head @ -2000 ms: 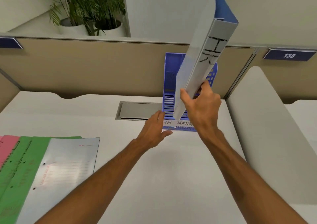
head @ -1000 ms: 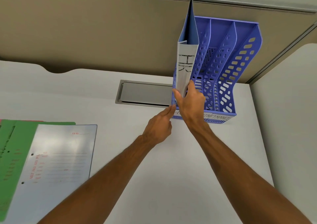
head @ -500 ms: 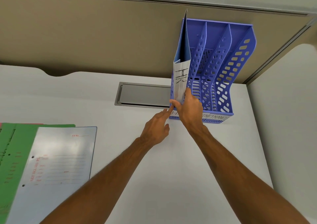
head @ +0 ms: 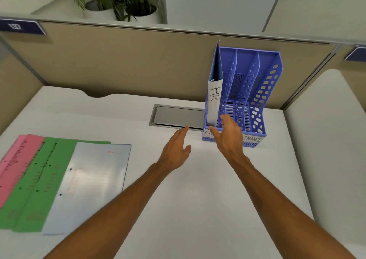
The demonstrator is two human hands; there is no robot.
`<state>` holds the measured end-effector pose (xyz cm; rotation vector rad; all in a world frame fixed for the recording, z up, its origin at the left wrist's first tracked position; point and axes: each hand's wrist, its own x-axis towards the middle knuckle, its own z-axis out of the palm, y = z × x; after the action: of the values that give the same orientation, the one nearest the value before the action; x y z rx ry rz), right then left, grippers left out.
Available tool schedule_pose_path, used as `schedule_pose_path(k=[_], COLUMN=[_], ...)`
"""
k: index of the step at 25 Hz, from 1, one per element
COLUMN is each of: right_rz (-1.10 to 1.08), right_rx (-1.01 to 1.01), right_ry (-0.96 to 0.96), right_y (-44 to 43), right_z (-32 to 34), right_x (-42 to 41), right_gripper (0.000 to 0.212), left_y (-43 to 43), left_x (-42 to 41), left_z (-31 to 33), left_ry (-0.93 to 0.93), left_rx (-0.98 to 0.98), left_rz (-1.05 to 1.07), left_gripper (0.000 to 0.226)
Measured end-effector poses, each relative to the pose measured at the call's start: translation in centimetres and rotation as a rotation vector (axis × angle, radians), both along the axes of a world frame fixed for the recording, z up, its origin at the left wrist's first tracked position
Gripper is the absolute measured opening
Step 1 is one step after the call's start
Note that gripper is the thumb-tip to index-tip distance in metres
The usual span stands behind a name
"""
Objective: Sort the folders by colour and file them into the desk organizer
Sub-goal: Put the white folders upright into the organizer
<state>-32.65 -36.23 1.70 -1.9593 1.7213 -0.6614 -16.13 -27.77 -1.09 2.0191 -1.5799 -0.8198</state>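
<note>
Both hands are empty, fingers spread: right hand (head: 227, 133) beside the upright pale-blue card folder (head: 214, 92), left hand (head: 177, 149) apart. Standing alone in the blue perforated plastic organizer (head: 257, 100), it could slump sideways.

Both bare arms reach forward; the left hand (head: 175, 149) is open with fingers together, the right hand (head: 227, 134) open with fingers spread.

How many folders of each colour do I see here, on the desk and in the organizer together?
Blue: 2, one standing in the organizer's leftmost slot, one flat on the desk
Green: 2, overlapping
Pink: 1; more may lie beyond the picture's left edge
Total: 5
</note>
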Motion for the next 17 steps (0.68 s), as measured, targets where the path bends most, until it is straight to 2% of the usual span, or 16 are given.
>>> schedule_pose_path(k=[3, 7, 13, 17], right_rz=[0.113, 0.316, 0.593, 0.602], right_rx=[-0.065, 0.033, 0.190, 0.411], right_ry=[0.015, 0.002, 0.065, 0.112], right_y=[3.4, 7.9, 15.6, 20.0], right_z=[0.3, 0.1, -1.9, -4.5], right_x=[1.3, 5.2, 12.1, 17.8], right_gripper=[0.040, 0.044, 0.050, 0.054], left_y=[4.6, 11.6, 20.5, 25.6], left_x=[2.4, 6.8, 16.2, 23.8], left_z=[1.3, 1.8, -0.7, -3.8], left_ry=[0.036, 0.077, 0.086, 0.052], left_rx=[-0.070, -0.085, 0.030, 0.218], left_rz=[0.079, 0.229, 0.396, 0.502], left_gripper=[0.065, 0.062, 0.062, 0.069])
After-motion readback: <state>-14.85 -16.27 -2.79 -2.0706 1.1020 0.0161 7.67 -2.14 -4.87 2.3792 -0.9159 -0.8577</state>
